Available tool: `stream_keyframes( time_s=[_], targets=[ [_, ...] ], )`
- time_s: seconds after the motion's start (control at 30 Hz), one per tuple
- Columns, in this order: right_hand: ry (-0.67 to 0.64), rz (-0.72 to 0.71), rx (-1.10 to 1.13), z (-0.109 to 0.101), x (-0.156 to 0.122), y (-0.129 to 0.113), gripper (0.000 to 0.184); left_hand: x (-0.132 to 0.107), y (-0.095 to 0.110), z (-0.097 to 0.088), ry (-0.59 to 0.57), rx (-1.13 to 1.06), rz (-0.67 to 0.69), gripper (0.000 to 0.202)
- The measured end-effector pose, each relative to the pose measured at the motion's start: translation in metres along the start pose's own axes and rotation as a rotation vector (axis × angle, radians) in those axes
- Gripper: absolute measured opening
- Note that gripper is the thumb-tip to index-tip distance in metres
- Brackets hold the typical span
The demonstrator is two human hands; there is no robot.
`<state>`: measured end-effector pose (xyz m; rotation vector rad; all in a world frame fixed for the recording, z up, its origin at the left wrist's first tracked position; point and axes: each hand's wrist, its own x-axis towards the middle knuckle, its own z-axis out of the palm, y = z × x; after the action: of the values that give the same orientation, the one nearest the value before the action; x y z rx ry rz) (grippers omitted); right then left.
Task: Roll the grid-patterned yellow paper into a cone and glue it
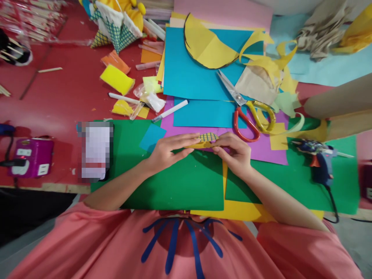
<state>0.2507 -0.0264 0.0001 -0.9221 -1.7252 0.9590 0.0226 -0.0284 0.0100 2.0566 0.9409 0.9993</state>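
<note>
Between both hands is a small, thin yellow piece [203,145] with a yellow-and-blue checked part [209,136] along its top; whether it is foam sheet or paper I cannot tell. My left hand [165,152] pinches its left end, fingers above and thumb below. At the other end, my right hand [235,150] has its bent fingers and thumb closed on it, hiding that end. Below them lies a green sheet [171,186]. Scissors [238,99] with one red and one yellow handle rest just beyond my right hand, blades slightly apart.
A glue gun [322,166] lies right, its cord running over the front edge. Blue sheets [186,73] carry a yellow half-round cutout [209,46] and curled scraps. Left are a phone [95,151], a purple power box [31,157] and a white marker [171,110].
</note>
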Motion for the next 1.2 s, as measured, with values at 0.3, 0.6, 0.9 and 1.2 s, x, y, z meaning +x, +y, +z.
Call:
stream_keyframes(
  time_s=[0.3, 0.6, 0.9, 1.2],
  targets=[
    [0.011, 0.205, 0.133, 0.004, -0.008, 0.001, 0.028, -0.005, -0.003, 0.001, 0.055, 0.304, 0.220, 0.034],
    [-0.009, 0.428, 0.499, 0.010, 0.004, -0.007, 0.012, -0.008, -0.004, 0.000, 0.088, 0.466, 0.289, 0.032],
    [0.071, 0.507, 0.577, 0.010, 0.004, 0.000, 0.018, -0.002, 0.002, 0.001, 0.106, 0.146, 0.101, 0.041],
    [0.020, 0.446, 0.597, 0.005, 0.004, 0.008, 0.019, 0.001, -0.014, 0.001, -0.018, -0.660, -0.604, 0.044]
  ],
)
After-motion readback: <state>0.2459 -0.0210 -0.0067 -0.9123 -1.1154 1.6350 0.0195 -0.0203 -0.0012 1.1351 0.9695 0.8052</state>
